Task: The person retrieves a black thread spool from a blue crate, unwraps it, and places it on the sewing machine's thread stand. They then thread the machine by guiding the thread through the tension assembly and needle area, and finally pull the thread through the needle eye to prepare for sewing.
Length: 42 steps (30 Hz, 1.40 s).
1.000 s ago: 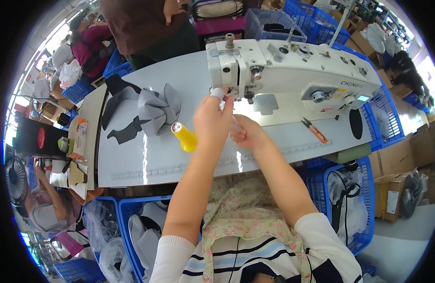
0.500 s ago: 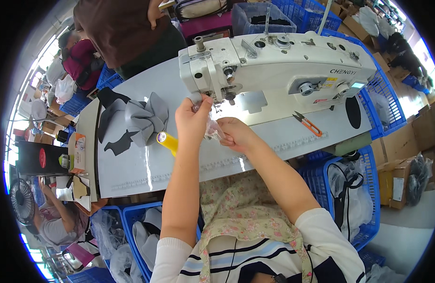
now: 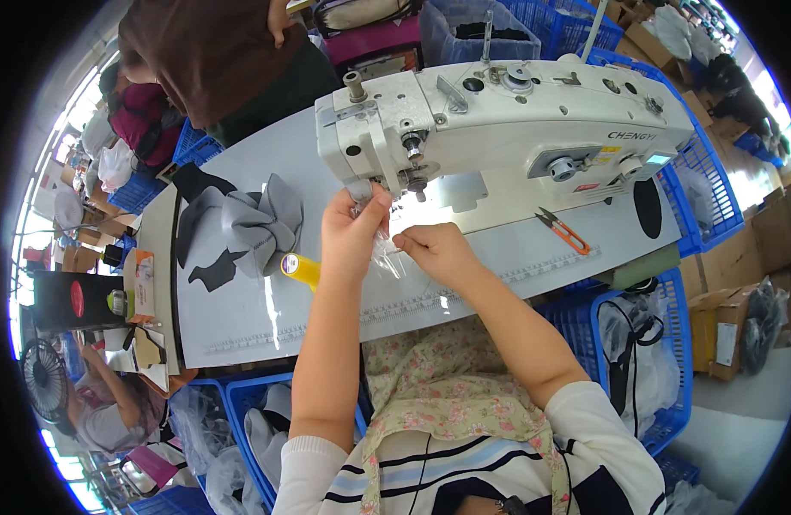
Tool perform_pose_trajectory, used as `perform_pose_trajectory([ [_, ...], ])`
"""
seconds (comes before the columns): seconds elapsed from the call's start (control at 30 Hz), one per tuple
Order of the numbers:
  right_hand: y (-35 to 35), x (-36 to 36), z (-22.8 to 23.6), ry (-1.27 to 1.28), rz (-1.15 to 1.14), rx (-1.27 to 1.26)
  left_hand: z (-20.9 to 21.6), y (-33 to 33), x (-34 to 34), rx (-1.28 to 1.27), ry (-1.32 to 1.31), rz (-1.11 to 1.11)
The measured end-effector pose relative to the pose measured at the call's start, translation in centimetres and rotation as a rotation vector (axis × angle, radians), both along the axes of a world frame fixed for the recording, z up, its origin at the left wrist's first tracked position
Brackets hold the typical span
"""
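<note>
My left hand (image 3: 351,227) is closed just below the needle area of the white sewing machine (image 3: 498,116), a small grey piece (image 3: 359,190) showing at its fingertips. Crumpled clear plastic (image 3: 387,256) hangs between my two hands. My right hand (image 3: 442,251) pinches its edge with thumb and forefinger. To the left of my left wrist a yellow cylinder (image 3: 303,270) lies on the white table (image 3: 249,318). Grey fabric pieces (image 3: 262,225) are heaped further left. What exactly my left fingers press on is partly hidden.
Orange-handled thread snips (image 3: 567,233) and a black oval piece (image 3: 647,209) lie at the right. A ruler strip (image 3: 395,299) runs along the table's near side. Blue baskets (image 3: 683,369) stand beside and below the table. Another person (image 3: 215,60) stands behind it.
My right hand has shifted slightly right and down, its fingers now more closed, and the clear plastic hangs lower between the hands. My left hand stays near the needle area.
</note>
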State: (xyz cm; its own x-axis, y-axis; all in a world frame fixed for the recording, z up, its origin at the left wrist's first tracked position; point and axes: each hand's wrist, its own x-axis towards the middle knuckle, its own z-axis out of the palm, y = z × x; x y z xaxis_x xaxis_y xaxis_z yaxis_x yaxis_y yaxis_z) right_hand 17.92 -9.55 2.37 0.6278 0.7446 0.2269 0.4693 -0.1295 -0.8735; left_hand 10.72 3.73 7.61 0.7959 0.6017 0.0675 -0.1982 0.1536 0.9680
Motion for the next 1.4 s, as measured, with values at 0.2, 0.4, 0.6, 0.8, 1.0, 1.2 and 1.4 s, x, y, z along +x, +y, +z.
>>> perform_pose_trajectory([
  [0.2,-1.3,-1.2,-0.3,-0.16,0.063,-0.062,-1.0,-0.6,-1.2,-0.097,0.094,0.145],
  [0.4,0.2,-0.7,-2.3,-0.174,-0.024,-0.126,-4.6,0.3,-0.9,-0.154,0.209,-0.032],
  [0.6,-0.8,-0.4,-2.5,-0.064,-0.071,-0.132,-7.9,0.8,1.6,0.201,0.386,0.247],
  [0.8,-1.4,0.1,-2.3,-0.05,-0.072,-0.121,-8.5,0.6,3.2,-0.051,0.258,0.217],
  [1.0,-2.2,0.0,-1.5,-0.125,-0.201,0.05,-9.0,0.1,4.6,-0.336,0.088,0.102],
  [1.2,-4.2,1.7,-1.2,-0.499,-0.257,0.152,-9.4,-0.6,3.2,-0.264,0.187,0.017],
  [1.4,-0.2,1.4,3.4,-0.825,0.138,-0.149,-4.5,-2.3,-2.5,0.219,0.563,0.023],
])
